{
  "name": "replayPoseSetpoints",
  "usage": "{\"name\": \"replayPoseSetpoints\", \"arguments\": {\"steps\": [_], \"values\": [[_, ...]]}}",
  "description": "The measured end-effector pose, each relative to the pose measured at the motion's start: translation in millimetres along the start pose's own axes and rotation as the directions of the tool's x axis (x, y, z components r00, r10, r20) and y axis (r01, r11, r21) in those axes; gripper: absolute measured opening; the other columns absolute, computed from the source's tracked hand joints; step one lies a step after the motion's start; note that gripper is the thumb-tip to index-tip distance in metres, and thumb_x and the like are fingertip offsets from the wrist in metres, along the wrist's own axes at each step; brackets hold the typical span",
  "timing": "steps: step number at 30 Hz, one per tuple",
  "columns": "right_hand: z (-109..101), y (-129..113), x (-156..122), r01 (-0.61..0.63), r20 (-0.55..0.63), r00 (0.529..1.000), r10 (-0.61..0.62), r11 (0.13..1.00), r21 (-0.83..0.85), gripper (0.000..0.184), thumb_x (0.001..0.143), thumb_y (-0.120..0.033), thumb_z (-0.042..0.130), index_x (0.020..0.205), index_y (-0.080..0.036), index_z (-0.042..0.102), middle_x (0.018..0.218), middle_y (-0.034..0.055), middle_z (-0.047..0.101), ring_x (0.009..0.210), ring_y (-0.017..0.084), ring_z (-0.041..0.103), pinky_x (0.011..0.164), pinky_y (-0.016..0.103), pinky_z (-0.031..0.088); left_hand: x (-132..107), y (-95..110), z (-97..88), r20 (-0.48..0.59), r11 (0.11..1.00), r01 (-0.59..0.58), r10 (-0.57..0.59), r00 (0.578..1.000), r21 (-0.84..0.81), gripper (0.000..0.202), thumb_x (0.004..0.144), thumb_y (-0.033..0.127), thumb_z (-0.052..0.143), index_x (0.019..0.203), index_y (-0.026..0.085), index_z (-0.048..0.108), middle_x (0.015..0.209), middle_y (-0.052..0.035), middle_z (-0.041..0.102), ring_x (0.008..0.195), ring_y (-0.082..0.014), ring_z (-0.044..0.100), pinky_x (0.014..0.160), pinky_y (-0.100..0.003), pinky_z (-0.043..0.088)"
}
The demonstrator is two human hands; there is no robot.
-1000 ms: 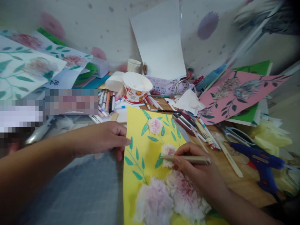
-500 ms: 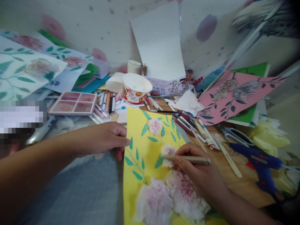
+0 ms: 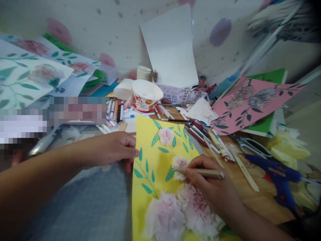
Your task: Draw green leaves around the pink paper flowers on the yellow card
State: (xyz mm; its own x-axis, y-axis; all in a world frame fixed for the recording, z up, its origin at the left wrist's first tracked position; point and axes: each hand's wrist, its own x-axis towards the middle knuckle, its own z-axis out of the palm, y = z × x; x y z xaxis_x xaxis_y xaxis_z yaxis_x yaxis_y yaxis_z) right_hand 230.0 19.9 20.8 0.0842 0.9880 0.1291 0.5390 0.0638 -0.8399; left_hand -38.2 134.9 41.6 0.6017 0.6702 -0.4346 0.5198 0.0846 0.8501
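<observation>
A sheet of yellow paper (image 3: 139,214) lies before me with drawn green leaves and pale pink, ruffled tissue-like flowers on it. Its left edge is pinched between the thumb and fingers of my left hand (image 3: 114,149). My right hand (image 3: 213,187) is closed around a gold-coloured pen (image 3: 208,173), held low and slanted. The pen's tip is at a green leaf (image 3: 170,174), beside the small middle flower (image 3: 180,162). Two larger flowers, a left one (image 3: 164,214) and a right one (image 3: 197,206), fill the lower part; my right wrist partly covers the right one.
Markers (image 3: 117,110) and a paper bowl (image 3: 146,97) crowd the back. On the right lie scissors (image 3: 250,147), a blue glue gun (image 3: 278,174), a wooden stick (image 3: 244,167) and a pink flower picture (image 3: 255,103). More flower pictures (image 3: 25,83) stand at left, above a grey cloth (image 3: 87,207).
The pen has shifted very slightly in my right hand, its back end dipping a little. My left hand keeps its place on the paper's edge.
</observation>
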Motion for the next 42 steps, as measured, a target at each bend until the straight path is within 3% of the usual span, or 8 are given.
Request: {"name": "replayPoseSetpoints", "arguments": {"steps": [11, 21, 28, 35, 39, 42], "values": [[0.4, -3.2, 0.8, 0.011, 0.01, 1.0, -0.012, 0.999, 0.048, 0.016, 0.084, -0.036, 0.067, 0.074, -0.024, 0.064, 0.059, -0.0017, 0.062, 0.051, 0.015, 0.057, 0.045, 0.025, 0.043, -0.6, 1.6, 2.3, -0.017, 1.0, -0.002, 0.001, 1.0, -0.028, 0.026, 0.066, 0.047, 0.069, 0.056, 0.024, 0.067, 0.051, -0.0008, 0.061, 0.042, -0.0119, 0.043, 0.036, -0.018, 0.025], [1.4, -5.9, 1.6, 0.061, 0.0, 0.998, -0.061, 0.997, -0.042, 0.015, 0.083, -0.03, 0.064, 0.071, -0.023, 0.063, 0.058, -0.0018, 0.062, 0.049, 0.014, 0.057, 0.043, 0.024, 0.042, 1.6, -1.4, 1.6, 0.001, 1.0, -0.001, 0.002, 1.0, -0.024, 0.026, 0.071, 0.047, 0.068, 0.062, 0.022, 0.067, 0.053, -0.0009, 0.063, 0.041, -0.0121, 0.046, 0.033, -0.018, 0.027], [3.2, -2.3, -0.5, 0.041, 0.016, 0.999, -0.041, 0.999, -0.007, 0.013, 0.086, -0.03, 0.065, 0.075, -0.023, 0.064, 0.061, -0.0023, 0.061, 0.052, 0.013, 0.056, 0.044, 0.023, 0.041, -1.6, 1.8, -0.8, 0.043, 1.0, 0.012, -0.013, 0.999, 0.018, 0.027, 0.077, 0.046, 0.065, 0.069, 0.02, 0.065, 0.057, 0.0009, 0.066, 0.044, -0.0107, 0.049, 0.035, -0.017, 0.031], [-15.0, -1.1, -4.1, 0.022, -0.06, 0.998, -0.015, 0.993, 0.116, 0.01, 0.086, -0.032, 0.07, 0.079, -0.025, 0.068, 0.065, -0.0009, 0.065, 0.058, 0.016, 0.061, 0.052, 0.024, 0.047, -2.7, 6.2, 0.5, 0.032, 0.999, 0.009, -0.01, 0.999, 0.043, 0.032, 0.071, 0.051, 0.07, 0.064, 0.02, 0.062, 0.058, 0.0016, 0.067, 0.046, -0.0111, 0.052, 0.048, -0.021, 0.04], [-20.6, -3.8, -8.3, 0.023, -0.009, 1.0, -0.022, 0.973, 0.23, 0.011, 0.083, -0.036, 0.075, 0.089, -0.027, 0.071, 0.071, 0.0001, 0.07, 0.062, 0.017, 0.065, 0.054, 0.025, 0.051, -2.1, 5.2, 1.0, 0.042, 0.999, -0.004, 0.002, 0.999, 0.05, 0.031, 0.072, 0.051, 0.067, 0.066, 0.021, 0.064, 0.064, 0.0005, 0.07, 0.056, -0.0138, 0.061, 0.054, -0.021, 0.043], [-13.6, -13.3, -11.9, 0.017, 0.122, 0.991, -0.049, 0.967, 0.255, 0.012, 0.084, -0.032, 0.074, 0.096, -0.029, 0.073, 0.085, 0.0017, 0.074, 0.075, 0.018, 0.069, 0.061, 0.025, 0.053, -2.6, 4.9, 1.3, 0.065, 0.998, -0.011, 0.006, 0.998, 0.068, 0.028, 0.075, 0.047, 0.063, 0.068, 0.02, 0.065, 0.062, 0.0007, 0.069, 0.053, -0.0128, 0.059, 0.049, -0.021, 0.039]]}}
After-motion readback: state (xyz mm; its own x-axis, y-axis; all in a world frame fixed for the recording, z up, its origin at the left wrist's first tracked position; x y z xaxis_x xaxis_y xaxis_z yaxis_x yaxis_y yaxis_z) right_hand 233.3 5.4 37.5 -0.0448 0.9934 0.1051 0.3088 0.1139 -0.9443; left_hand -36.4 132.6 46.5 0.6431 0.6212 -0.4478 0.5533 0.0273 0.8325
